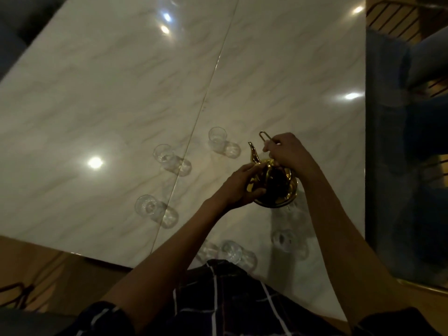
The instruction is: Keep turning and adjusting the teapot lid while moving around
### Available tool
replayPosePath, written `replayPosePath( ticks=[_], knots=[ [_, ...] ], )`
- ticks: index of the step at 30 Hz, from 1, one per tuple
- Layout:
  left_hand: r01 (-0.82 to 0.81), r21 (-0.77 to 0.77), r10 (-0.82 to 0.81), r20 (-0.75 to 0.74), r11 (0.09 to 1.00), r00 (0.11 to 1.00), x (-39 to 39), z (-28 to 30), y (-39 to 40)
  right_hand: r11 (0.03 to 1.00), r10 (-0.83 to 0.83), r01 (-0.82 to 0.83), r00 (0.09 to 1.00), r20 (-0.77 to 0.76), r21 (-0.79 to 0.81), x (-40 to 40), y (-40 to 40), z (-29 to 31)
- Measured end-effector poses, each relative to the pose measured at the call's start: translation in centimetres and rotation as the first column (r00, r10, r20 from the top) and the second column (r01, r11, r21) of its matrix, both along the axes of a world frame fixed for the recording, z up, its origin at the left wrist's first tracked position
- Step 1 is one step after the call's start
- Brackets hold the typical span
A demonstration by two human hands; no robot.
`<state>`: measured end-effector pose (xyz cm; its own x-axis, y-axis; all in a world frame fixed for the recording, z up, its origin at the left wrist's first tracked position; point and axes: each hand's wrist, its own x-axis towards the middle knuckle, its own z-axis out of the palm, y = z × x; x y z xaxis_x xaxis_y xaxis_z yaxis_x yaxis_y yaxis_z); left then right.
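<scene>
The gold teapot point(274, 183) stood on the desk point(97, 93), spout aimed away, right hand point(286, 151) gripping its raised handle, left hand point(240, 187) cupping its side.

Dim, warm light all round, and the glossy marble tabletop point(109, 93) throws back hard white glare spots from lamps overhead. Soft, doubled shadows trail from the clear glasses point(164, 155). The gold teapot point(274, 187) glints. Everything reads slightly smeared, and wide-angle bending stretches the edges.
</scene>
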<state>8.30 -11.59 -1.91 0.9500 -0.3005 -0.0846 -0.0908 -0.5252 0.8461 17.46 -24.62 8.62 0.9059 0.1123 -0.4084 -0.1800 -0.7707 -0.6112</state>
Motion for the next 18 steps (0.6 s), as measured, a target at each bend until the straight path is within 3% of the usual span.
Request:
replayPosePath(
  ticks=[7,18],
  knots=[
    [-0.088,-0.091,0.09,0.018,0.992,0.996,-0.4,0.6,3.6,0.996,0.072,-0.071,0.997,0.011,-0.051,1.3,5.0,1.4],
    [-0.129,-0.076,0.131,0.025,0.989,0.991,0.5,1.0,6.6,0.985,0.103,-0.107,0.994,-0.038,-0.135,3.6,9.9,2.2]
  ],
)
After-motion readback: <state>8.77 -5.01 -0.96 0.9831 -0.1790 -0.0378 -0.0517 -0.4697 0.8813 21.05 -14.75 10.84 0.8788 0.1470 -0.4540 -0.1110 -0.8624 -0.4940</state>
